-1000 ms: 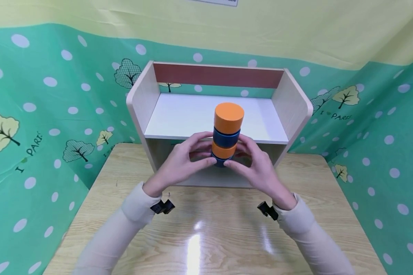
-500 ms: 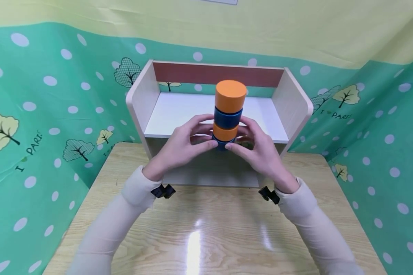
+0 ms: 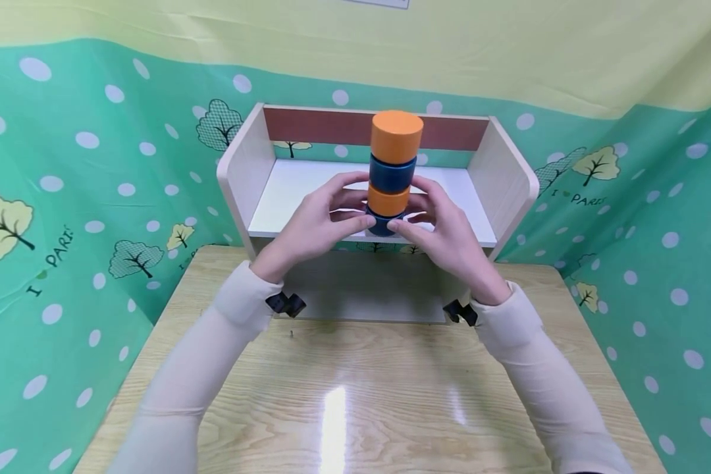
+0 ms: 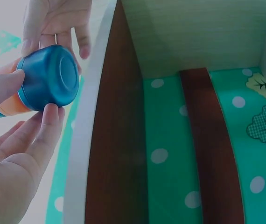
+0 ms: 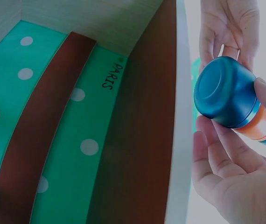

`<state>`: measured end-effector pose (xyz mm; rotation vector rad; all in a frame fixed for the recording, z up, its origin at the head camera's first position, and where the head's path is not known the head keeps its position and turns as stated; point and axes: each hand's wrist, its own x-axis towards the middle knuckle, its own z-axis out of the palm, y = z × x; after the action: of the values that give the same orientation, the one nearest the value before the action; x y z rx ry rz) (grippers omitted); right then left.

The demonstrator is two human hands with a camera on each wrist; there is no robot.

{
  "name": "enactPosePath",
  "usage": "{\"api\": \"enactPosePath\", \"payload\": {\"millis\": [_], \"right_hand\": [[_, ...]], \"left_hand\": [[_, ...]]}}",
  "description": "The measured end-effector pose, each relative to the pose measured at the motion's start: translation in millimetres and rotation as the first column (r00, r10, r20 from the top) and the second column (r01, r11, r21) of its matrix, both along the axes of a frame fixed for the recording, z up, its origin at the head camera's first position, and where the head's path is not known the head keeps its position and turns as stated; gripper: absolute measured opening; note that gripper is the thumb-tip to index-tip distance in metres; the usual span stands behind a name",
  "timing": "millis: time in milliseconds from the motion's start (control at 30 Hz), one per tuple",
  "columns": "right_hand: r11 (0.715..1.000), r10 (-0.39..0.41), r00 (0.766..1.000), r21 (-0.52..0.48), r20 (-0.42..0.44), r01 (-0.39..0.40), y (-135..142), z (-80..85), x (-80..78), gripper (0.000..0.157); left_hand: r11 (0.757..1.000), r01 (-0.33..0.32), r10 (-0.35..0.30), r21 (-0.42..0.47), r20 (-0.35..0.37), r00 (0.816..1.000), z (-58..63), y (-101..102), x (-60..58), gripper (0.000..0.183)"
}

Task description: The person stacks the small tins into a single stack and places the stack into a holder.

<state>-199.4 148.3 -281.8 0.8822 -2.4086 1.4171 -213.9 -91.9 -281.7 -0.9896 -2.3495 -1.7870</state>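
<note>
A tall stack of orange and dark blue cylinders (image 3: pixel 391 176) is held upright in front of the upper board of a small shelf. Orange and blue alternate, with a wide orange piece on top. My left hand (image 3: pixel 316 220) grips the lowest pieces from the left, thumb in front and fingers behind. From the other side my right hand (image 3: pixel 447 237) holds them the same way. The left wrist view shows the rounded underside of the bottom blue cylinder (image 4: pixel 49 77), off any surface. In the right wrist view, fingertips of both hands touch this blue cylinder (image 5: pixel 224 93).
The shelf (image 3: pixel 296 191) has a white upper board, pale side panels and a reddish-brown back strip. Its lower compartment (image 3: pixel 367 283) opens below my hands. The shelf stands on a wooden table (image 3: pixel 379 388). A green dotted curtain (image 3: pixel 95 197) surrounds the table.
Both hands have lifted the stack from in front of the lower compartment up to the height of the upper board. The grip looks the same, and the shelf has stayed put.
</note>
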Motion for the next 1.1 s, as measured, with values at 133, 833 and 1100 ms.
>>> {"api": "enactPosePath", "payload": {"millis": [133, 833, 1100], "right_hand": [[1.000, -0.007, 0.999, 0.009, 0.035, 0.007, -2, -0.6, -7.1, 0.072], [1.000, -0.016, 0.990, 0.023, 0.138, 0.013, -9, -5.5, -32.4, 0.071], [0.999, -0.022, 0.989, 0.037, 0.147, 0.017, -12, -4.4, -35.9, 0.070]], "left_hand": [[1.000, -0.013, 0.013, -0.021, 0.010, 1.000, -1.1, -1, -6.7, 0.062], [0.995, -0.042, 0.049, -0.093, 0.070, 0.996, -5.0, -2, -28.6, 0.063], [0.994, -0.045, 0.053, -0.098, 0.086, 0.995, -3.6, -3, -34.7, 0.065]]}}
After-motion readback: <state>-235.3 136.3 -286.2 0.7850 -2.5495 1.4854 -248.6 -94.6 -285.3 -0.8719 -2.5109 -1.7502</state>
